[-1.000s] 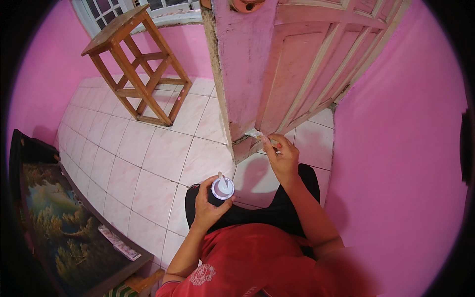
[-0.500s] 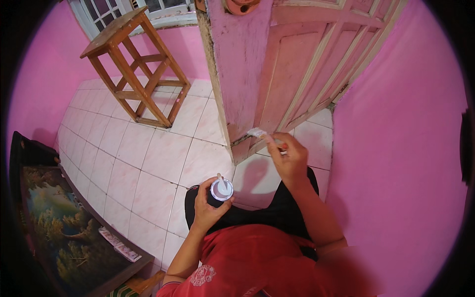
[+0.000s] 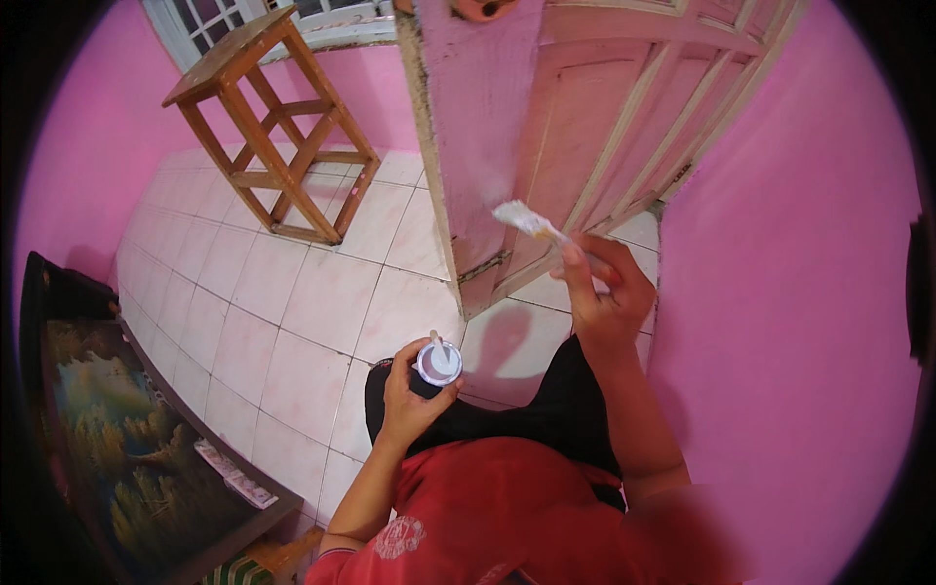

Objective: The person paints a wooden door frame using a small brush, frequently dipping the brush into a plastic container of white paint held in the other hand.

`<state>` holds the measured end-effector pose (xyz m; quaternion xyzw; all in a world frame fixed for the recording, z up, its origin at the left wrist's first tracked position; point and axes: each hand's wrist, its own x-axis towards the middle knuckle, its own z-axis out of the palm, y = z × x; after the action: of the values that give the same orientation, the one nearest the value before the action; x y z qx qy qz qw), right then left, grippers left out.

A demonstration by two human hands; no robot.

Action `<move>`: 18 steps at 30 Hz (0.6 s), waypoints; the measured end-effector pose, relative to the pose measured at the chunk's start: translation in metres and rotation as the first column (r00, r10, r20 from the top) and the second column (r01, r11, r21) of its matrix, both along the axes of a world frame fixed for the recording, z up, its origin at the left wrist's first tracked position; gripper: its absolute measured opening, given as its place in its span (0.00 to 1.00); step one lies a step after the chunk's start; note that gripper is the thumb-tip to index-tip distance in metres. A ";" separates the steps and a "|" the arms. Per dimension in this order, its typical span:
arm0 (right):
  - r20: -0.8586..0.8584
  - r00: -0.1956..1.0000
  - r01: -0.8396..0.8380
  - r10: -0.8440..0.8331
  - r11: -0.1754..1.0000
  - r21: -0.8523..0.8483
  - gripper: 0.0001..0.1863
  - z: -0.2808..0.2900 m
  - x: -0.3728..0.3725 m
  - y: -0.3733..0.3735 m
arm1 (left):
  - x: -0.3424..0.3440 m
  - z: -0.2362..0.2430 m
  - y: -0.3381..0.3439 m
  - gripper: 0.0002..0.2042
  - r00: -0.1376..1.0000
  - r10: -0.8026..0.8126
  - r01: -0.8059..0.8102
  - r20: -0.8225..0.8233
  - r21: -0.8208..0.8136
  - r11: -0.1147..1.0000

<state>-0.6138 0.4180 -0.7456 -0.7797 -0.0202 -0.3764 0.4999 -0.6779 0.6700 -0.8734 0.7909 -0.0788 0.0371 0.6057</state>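
My left hand (image 3: 414, 402) is wrapped round a small paint can (image 3: 426, 378) held above my lap. Pale paint (image 3: 436, 366) shows inside it, and a small stick (image 3: 437, 343) leans in the can against its rim. Between the thumb and fingers of my right hand (image 3: 606, 288) is a paintbrush (image 3: 551, 232), its bristles coated in white and pointing up to the left. They are close in front of the pink panelled door (image 3: 487, 156); whether they touch it I cannot tell. Low on the door's edge runs a dark, rough crack (image 3: 485, 266).
A wooden stool (image 3: 283, 146) stands on the white tiled floor (image 3: 322, 292) at the far left, below a window (image 3: 331, 29). A framed landscape painting (image 3: 127, 419) leans at the near left. The pink wall (image 3: 770, 322) rises close on my right.
My right hand has moved up and a little to the right with the paintbrush, lifting its bristles from beside the low crack to higher on the door. The left hand and can have barely moved.
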 end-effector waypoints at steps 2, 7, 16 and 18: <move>0.025 0.999 -0.028 0.029 0.999 -0.037 0.08 -0.005 -0.017 -0.003 | 0.004 -0.001 -0.004 0.34 0.999 0.037 -0.036 0.017 -0.016 0.999; -0.270 0.874 -0.364 0.404 0.912 0.189 0.09 0.008 -0.058 -0.003 | 0.014 0.006 -0.009 0.35 0.999 0.005 -0.004 0.041 -0.011 1.000; -0.516 0.730 -0.560 0.449 0.825 -0.075 0.10 0.014 -0.066 0.019 | 0.023 0.008 -0.014 0.36 0.998 -0.040 0.041 0.044 -0.015 0.999; -0.527 0.728 -0.564 0.438 0.820 -0.098 0.10 0.014 -0.064 0.024 | 0.023 0.007 -0.014 0.36 0.998 -0.041 0.042 0.045 -0.014 0.999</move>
<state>-0.6775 0.4419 -0.7316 -0.8695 -0.1542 -0.0141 0.4691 -0.6553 0.6559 -0.8666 0.7837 -0.1085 0.0425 0.6102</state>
